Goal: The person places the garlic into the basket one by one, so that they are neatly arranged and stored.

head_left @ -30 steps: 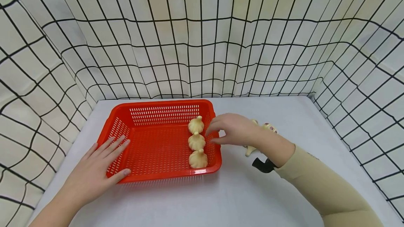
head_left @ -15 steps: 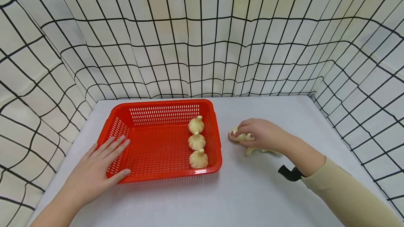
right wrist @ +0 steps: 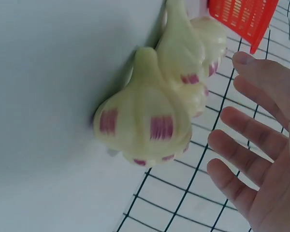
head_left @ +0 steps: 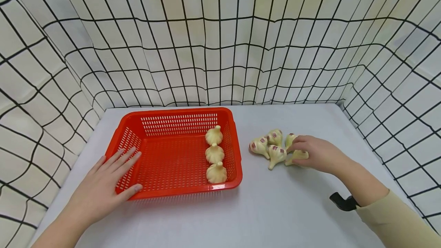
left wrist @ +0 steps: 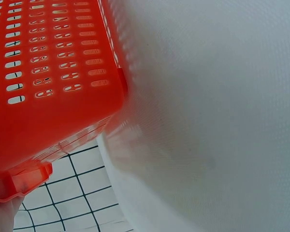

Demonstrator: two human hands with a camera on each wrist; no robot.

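Observation:
My left hand (head_left: 102,186) rests with straight fingers on the left rim of a red plastic basket (head_left: 172,191). Inside, along the basket's right side, three cream garlic bulbs (head_left: 214,154) stand in a row. To the right of the basket, several garlic bulbs (head_left: 276,154) with purple marks lie in a cluster on the table. My right hand (head_left: 318,154) is over the right end of that cluster and partly hides the bulbs there. In the right wrist view its fingers (right wrist: 244,150) are spread and hold nothing, beside a garlic bulb (right wrist: 140,116).
A white-covered table (head_left: 241,217) carries everything. White walls with a black net (head_left: 220,56) enclose its back and sides. A black strap end (head_left: 343,202) sticks out at my right sleeve (head_left: 396,213).
My right hand has moved right, from the basket's right rim to the far end of the garlic cluster, uncovering the bulbs on the left. My left hand has stayed on the basket.

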